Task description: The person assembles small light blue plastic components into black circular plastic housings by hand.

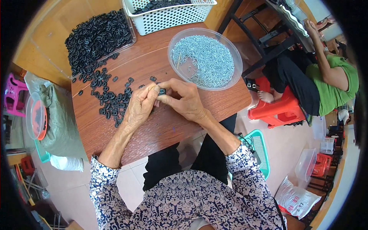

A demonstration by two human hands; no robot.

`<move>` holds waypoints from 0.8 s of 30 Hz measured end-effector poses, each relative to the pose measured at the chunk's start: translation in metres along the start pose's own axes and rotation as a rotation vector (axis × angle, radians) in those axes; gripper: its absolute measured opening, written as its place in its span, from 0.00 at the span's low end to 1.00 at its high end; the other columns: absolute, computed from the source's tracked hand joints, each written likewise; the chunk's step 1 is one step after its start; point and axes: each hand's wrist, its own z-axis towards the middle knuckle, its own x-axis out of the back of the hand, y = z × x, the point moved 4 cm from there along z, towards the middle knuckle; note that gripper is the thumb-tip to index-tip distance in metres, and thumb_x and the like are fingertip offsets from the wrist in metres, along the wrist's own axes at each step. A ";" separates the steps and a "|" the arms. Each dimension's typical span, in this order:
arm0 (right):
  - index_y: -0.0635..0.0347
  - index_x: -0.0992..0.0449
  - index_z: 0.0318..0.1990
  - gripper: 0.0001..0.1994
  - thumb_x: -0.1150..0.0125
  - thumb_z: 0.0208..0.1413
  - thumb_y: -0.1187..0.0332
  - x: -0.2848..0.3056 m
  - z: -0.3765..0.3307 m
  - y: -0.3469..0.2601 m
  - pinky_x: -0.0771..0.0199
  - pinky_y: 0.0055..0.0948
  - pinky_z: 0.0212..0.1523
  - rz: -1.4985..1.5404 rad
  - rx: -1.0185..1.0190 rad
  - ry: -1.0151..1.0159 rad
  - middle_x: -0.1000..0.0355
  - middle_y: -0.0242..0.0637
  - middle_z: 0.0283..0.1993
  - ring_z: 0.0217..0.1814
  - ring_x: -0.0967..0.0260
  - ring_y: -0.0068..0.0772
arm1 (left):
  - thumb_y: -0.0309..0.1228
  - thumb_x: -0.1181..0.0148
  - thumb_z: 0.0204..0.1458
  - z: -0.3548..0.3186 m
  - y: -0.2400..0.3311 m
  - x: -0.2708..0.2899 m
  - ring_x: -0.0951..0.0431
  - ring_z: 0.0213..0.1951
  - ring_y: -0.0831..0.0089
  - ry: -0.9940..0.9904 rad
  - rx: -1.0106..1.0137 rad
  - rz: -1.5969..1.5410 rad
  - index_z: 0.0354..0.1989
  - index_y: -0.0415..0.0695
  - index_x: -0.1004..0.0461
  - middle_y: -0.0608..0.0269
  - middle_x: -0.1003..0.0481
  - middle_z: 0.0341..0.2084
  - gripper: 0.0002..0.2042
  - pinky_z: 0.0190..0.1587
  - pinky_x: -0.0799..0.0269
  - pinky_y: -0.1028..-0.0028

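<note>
My left hand [141, 100] and my right hand [185, 99] meet above the wooden table, both closed. Pinched between their fingertips is a small black plastic piece [162, 91], mostly hidden by the fingers. Loose black oval pieces with holes [111, 99] lie scattered just left of my left hand and lead back to a large heap [97, 36] of the same kind. Beyond my right hand, a round clear plastic tub [238, 69] holds a mass of small silvery-blue pins or screws [214, 57]. A thin yellowish stick [178, 60] stands among them.
A white perforated basket [174, 17] with black pieces sits at the table's far edge. On the right, a person in a green top [339, 76] sits on a red stool [278, 109] by another table. Sacks [61, 119] stand left of my table; a green basket [260, 149] is at right.
</note>
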 end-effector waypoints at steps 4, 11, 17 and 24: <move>0.65 0.22 0.43 0.12 0.32 0.51 0.75 -0.002 -0.001 0.004 0.28 0.21 0.27 0.050 -0.047 -0.006 0.24 0.34 0.29 0.27 0.27 0.20 | 0.38 0.55 0.67 -0.001 -0.007 0.005 0.34 0.24 0.80 0.005 0.031 -0.030 0.27 0.41 0.30 0.69 0.33 0.18 0.18 0.29 0.37 0.75; 0.67 0.22 0.44 0.09 0.37 0.56 0.76 0.001 0.011 -0.005 0.28 0.19 0.27 0.218 -0.214 0.048 0.24 0.33 0.27 0.28 0.28 0.16 | 0.36 0.55 0.66 -0.003 0.003 0.002 0.31 0.24 0.78 0.070 -0.092 -0.184 0.27 0.38 0.30 0.66 0.31 0.19 0.17 0.29 0.34 0.75; 0.68 0.23 0.48 0.15 0.41 0.63 0.63 0.068 0.146 -0.020 0.27 0.19 0.28 0.132 -0.126 0.339 0.23 0.34 0.30 0.28 0.28 0.17 | 0.34 0.55 0.66 -0.008 0.005 0.005 0.31 0.26 0.76 0.070 -0.150 -0.070 0.31 0.36 0.30 0.65 0.32 0.21 0.15 0.31 0.33 0.74; 0.68 0.28 0.56 0.19 0.44 0.66 0.62 0.016 0.068 -0.001 0.29 0.18 0.24 0.127 -0.278 0.161 0.23 0.35 0.33 0.25 0.29 0.18 | 0.23 0.49 0.55 0.003 0.014 0.064 0.30 0.43 0.59 0.501 -0.326 0.605 0.41 0.38 0.28 0.52 0.29 0.36 0.07 0.49 0.34 0.64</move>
